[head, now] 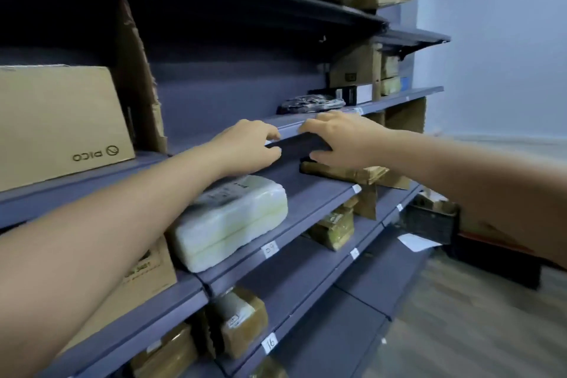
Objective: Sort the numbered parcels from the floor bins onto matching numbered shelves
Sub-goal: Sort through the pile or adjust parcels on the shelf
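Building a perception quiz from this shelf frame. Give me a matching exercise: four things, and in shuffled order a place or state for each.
Things:
1. dark flat parcel
2. white wrapped parcel
3. PICO carton
4. label 16

Places or states:
A. stuck on the front edge of a lower shelf
B. standing on the upper shelf at far left
C. held between the left hand and the right hand at a shelf edge
D. lying on the shelf under the left forearm

Pairs: 1-C, 2-D, 3-B, 4-A
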The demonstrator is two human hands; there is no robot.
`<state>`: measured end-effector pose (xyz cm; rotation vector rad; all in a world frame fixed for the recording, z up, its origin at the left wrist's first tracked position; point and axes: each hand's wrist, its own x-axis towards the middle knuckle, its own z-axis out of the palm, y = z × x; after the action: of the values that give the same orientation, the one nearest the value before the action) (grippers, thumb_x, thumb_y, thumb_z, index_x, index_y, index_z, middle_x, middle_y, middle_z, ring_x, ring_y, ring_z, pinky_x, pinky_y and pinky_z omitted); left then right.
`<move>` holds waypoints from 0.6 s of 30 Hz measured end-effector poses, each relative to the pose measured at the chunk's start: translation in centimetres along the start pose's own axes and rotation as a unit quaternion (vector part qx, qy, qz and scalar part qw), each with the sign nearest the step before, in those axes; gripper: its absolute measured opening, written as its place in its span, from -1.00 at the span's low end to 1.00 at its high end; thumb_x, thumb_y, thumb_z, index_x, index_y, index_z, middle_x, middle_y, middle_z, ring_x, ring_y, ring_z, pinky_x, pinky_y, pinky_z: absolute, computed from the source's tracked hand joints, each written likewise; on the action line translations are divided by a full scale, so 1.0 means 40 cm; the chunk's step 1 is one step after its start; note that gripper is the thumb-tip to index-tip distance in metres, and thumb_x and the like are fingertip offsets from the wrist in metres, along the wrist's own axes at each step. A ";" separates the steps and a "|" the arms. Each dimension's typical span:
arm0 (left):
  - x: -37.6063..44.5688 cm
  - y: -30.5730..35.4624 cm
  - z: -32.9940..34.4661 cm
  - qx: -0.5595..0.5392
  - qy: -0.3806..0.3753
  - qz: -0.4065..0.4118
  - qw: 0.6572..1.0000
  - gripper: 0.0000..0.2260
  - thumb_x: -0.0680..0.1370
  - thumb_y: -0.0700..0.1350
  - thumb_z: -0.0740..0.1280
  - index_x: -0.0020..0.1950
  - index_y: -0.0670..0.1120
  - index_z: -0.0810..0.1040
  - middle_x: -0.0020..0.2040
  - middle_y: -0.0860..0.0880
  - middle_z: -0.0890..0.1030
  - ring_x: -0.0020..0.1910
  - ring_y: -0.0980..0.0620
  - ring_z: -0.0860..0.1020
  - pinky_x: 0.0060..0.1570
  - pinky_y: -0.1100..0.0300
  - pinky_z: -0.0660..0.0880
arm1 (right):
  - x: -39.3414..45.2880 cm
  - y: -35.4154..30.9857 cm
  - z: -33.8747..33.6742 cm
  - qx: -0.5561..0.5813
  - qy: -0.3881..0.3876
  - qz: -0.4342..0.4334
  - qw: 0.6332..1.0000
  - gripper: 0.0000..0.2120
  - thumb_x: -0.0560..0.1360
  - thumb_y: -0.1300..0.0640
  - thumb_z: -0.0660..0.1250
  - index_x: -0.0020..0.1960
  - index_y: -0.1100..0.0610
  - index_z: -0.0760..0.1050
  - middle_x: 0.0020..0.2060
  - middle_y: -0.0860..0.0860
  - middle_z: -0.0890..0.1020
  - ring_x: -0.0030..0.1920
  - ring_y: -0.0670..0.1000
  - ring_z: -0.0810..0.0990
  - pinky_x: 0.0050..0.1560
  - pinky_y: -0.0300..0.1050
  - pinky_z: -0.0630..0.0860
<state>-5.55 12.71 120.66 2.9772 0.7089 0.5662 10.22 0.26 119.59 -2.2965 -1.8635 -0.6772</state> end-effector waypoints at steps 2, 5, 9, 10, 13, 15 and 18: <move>0.054 0.073 0.063 -0.008 -0.027 0.031 0.999 -0.63 0.58 -0.02 0.22 0.40 0.05 0.45 0.32 0.03 0.51 0.24 -0.05 0.50 0.25 0.04 0.43 | -0.068 0.087 0.033 -0.003 -0.028 0.024 0.999 -0.48 0.58 -0.13 0.18 0.49 -0.02 0.21 0.33 0.03 0.42 0.31 0.11 0.38 0.22 0.05 0.40; 0.138 0.194 0.158 -0.034 -0.055 0.075 0.995 -0.63 0.58 -0.02 0.23 0.40 0.05 0.45 0.29 -0.01 0.55 0.20 -0.07 0.52 0.22 -0.02 0.47 | -0.164 0.220 0.081 -0.018 -0.042 0.063 0.997 -0.46 0.56 -0.17 0.13 0.49 -0.01 0.21 0.33 0.05 0.42 0.33 0.13 0.37 0.27 0.09 0.38; 0.252 0.362 0.278 -0.064 -0.084 0.100 0.989 -0.59 0.56 0.02 0.23 0.43 0.11 0.41 0.21 0.01 0.57 -0.01 -0.01 0.57 0.06 -0.01 0.55 | -0.258 0.410 0.136 -0.024 -0.088 0.101 0.991 -0.47 0.54 -0.05 0.26 0.46 0.03 0.24 0.27 0.09 0.45 0.31 0.16 0.39 0.24 0.15 0.40; 0.283 0.403 0.308 -0.070 -0.091 0.104 0.988 -0.59 0.57 0.02 0.22 0.44 0.11 0.39 0.20 0.01 0.57 -0.04 -0.01 0.58 0.03 -0.01 0.56 | -0.279 0.457 0.143 -0.026 -0.095 0.107 0.989 -0.46 0.53 -0.02 0.27 0.47 0.03 0.23 0.28 0.09 0.44 0.31 0.16 0.39 0.24 0.15 0.40; 0.372 0.522 0.397 -0.089 -0.099 0.123 0.983 -0.57 0.59 0.00 0.21 0.47 0.09 0.35 0.25 0.00 0.54 -0.05 -0.02 0.56 -0.04 0.04 0.54 | -0.338 0.590 0.163 -0.015 -0.104 0.131 0.986 -0.47 0.57 0.02 0.25 0.50 0.01 0.20 0.36 0.08 0.39 0.36 0.15 0.34 0.31 0.10 0.33; 0.426 0.592 0.462 -0.083 -0.095 0.137 0.982 -0.53 0.58 0.03 0.21 0.50 0.07 0.31 0.38 0.00 0.46 0.08 -0.05 0.52 0.04 0.09 0.48 | -0.380 0.675 0.184 -0.019 -0.105 0.143 0.984 -0.46 0.57 0.05 0.24 0.51 0.00 0.18 0.37 0.08 0.38 0.36 0.15 0.35 0.30 0.07 0.33; 0.494 0.680 0.555 -0.062 -0.095 0.165 0.980 -0.50 0.58 0.05 0.20 0.53 0.05 0.26 0.47 0.00 0.37 0.37 -0.08 0.39 0.23 0.09 0.40 | -0.442 0.791 0.236 -0.015 -0.103 0.160 0.982 -0.46 0.54 0.05 0.26 0.49 0.00 0.21 0.33 0.06 0.42 0.32 0.13 0.39 0.23 0.02 0.37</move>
<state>30.43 -1.72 109.70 2.9897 0.1592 0.3135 40.25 -20.03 110.10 -2.6903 -1.5045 -0.4406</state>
